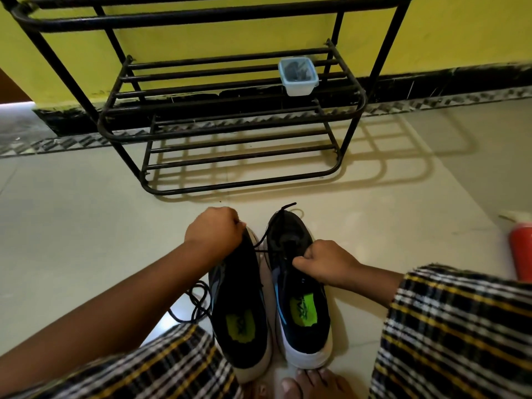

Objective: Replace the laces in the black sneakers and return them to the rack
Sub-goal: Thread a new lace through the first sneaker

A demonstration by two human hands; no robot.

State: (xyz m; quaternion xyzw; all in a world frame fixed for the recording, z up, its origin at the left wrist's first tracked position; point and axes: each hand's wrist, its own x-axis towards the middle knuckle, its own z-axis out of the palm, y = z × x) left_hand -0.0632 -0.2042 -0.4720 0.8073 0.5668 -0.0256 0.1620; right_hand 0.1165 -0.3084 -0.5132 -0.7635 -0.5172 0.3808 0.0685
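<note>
head view: sneakers (299, 298) under both hands (214, 228)

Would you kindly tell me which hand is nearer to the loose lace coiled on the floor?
The left hand. It grips the toe of the left sneaker, whose outer side the loose lace lies against. The right hand is beyond both shoes, on the right sneaker.

The rack (230, 93) is black painted metal tubing with a dull sheen. The floor (86, 226) is pale, smooth, glossy tile. Both sneakers (299, 298) have matt black cloth uppers and smooth white rubbery soles. The small lidded container (298, 77) looks like translucent plastic. The garment (460, 326) is woven checked cloth.
</note>
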